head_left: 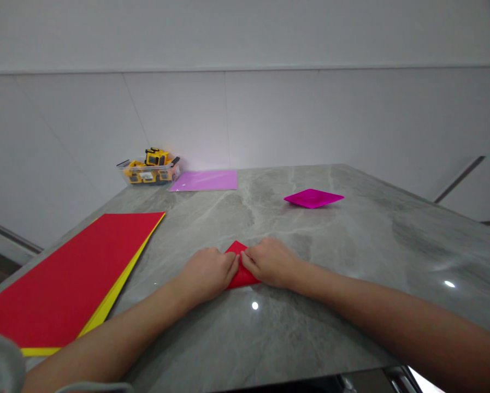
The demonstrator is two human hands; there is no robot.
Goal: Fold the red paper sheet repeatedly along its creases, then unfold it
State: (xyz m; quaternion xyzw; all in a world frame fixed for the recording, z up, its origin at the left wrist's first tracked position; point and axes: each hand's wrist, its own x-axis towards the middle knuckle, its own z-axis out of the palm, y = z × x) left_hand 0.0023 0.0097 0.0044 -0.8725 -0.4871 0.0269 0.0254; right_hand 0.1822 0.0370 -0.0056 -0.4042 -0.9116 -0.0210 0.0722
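Observation:
A small piece of folded red paper point(243, 278) lies on the grey marbled table, its pointed top facing away from me. My left hand point(209, 273) is closed on its left side, and my right hand point(271, 263) is closed on its right side. Both thumbs press on the paper close together near its middle. The fingers cover the left and right edges, so the full outline of the folded paper is hidden.
Large red sheets point(76, 267) over yellow sheets point(117, 289) lie at the left. A folded magenta paper shape point(313, 198) rests at the back right. At the far edge are a purple sheet pack point(207, 180) and a clear box point(148, 173) of yellow toy vehicles point(157, 158).

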